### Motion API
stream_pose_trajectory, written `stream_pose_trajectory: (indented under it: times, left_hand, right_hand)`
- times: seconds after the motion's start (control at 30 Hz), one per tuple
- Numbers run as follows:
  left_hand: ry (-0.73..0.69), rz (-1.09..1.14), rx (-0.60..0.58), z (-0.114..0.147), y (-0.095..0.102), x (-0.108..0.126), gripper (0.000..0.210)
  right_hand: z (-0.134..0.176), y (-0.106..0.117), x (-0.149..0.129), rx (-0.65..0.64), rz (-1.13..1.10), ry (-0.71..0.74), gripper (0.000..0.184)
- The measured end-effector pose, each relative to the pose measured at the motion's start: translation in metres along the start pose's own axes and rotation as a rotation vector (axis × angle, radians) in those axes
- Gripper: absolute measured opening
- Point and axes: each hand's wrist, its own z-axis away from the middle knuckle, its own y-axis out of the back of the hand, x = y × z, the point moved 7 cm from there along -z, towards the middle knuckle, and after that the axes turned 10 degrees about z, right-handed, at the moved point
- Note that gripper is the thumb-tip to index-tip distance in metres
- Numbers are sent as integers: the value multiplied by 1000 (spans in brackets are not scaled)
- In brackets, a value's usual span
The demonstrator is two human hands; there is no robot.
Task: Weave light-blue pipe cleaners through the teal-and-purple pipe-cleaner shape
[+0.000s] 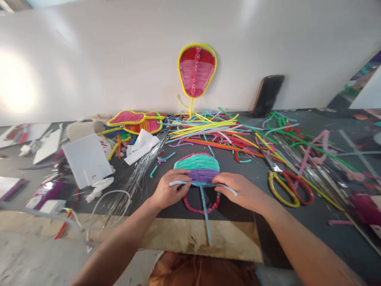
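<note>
Through the head view I have my left hand [172,184] nearly closed, fingers curled and pinching the lower left edge of a rounded piece of turquoise, purple and blue fuzzy pipe cleaners [196,162]. My right hand [238,188] is also drawn in, its fingertips pinching the opposite lower edge; I cannot make out either thumb's exact contact. Light-blue fuzzy ends stick out at both hands, and a light-blue fuzzy stem [205,214] runs down from the piece between them. The piece sits at the near middle of the dark grey desk [238,206], above a looped pink scalloped edging [195,209]. Both my forearms angle inward from the lower corners, palms turned down. Red-and-yellow-handled scissors [275,169] lie to the right, apart from my right hand.
</note>
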Motion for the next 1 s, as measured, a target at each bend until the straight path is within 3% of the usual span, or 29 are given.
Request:
stream_pose_trajectory:
  times: [0.23,0.53,1.0]
  left_hand:
    - [-25,-12,-14,-2,0,0,6]
    - [-59,2,-106,-1,1,-1,12]
    - [116,-43,-27,-6,-8,-7,16]
  right_hand:
    - [-3,-3,-9,66,-110,18,13]
    - [-6,-9,3,167,-282,-169,16]
    - [-14,-21,-3,231,-109,-131,20]
